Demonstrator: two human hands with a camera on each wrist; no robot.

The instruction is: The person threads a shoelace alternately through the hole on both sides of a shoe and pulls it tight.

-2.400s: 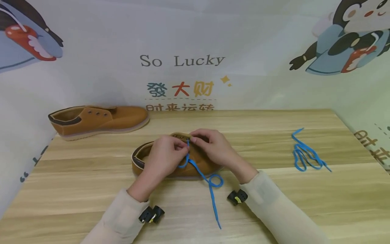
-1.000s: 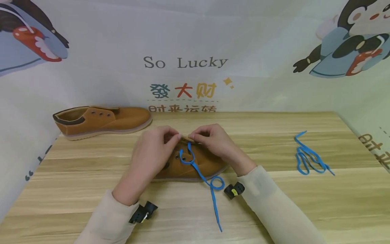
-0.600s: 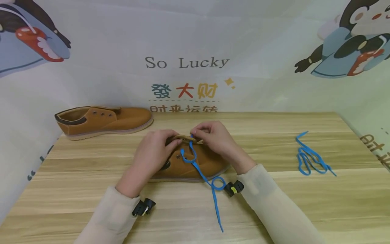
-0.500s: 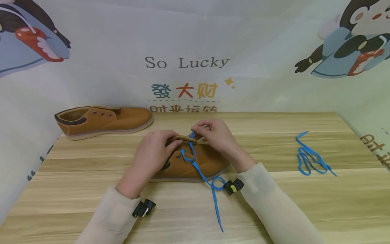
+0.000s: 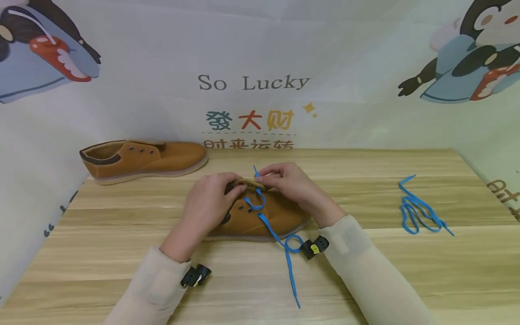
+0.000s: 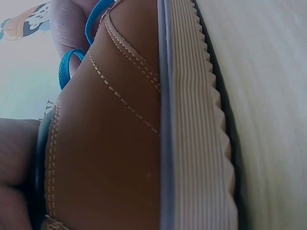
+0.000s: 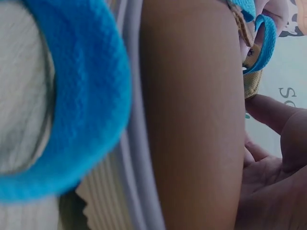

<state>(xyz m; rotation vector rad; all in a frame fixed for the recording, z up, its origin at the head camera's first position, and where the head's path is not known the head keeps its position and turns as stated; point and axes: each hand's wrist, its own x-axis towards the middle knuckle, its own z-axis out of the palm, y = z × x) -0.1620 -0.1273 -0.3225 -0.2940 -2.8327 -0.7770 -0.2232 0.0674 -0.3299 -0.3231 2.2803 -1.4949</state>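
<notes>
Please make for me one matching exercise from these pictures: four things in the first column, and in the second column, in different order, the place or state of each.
Things
1. Spare lace
2. Left hand
3. Far shoe
4. Threaded lace

Places or states
A. At the back left of the table, bare eyelets showing
B. Partly through the near shoe, one end trailing towards the person
C. In loose folds at the right side
D. Holding the near shoe's flap

Right pairs: 1-C, 2-D, 3-A, 4-B

The left hand (image 5: 209,198) hides the heel of the near shoe (image 5: 284,216); the right wrist view blurs the lace (image 7: 93,86).
</notes>
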